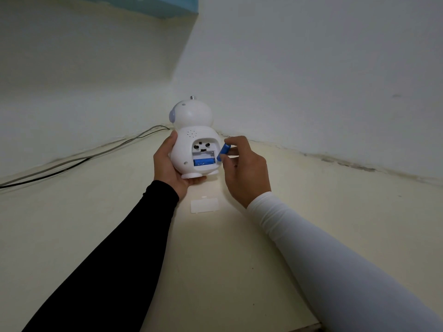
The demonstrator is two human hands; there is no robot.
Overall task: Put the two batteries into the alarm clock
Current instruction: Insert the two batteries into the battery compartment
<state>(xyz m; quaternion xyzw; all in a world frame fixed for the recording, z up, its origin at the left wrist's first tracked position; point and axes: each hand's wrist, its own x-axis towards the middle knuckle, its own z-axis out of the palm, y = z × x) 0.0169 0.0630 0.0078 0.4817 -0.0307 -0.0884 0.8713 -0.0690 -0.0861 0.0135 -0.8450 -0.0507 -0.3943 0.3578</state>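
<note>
The left hand [167, 164] wraps around the upright clock [194, 137] at frame centre. One battery [203, 161] lies sideways inside. The right hand [242, 168] pinches a tilted battery [224, 150] just right of the opening. The lid [205, 205] rests on the bench [311, 212].

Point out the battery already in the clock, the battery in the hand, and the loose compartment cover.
seated battery [204, 161], head view, middle of its blue body
held battery [224, 150], head view, exposed blue side
compartment cover [204, 205], head view, centre of the flat plate

White alarm clock [191, 137] upright, one blue battery [204, 161] seated, another [223, 151] beside.
</note>
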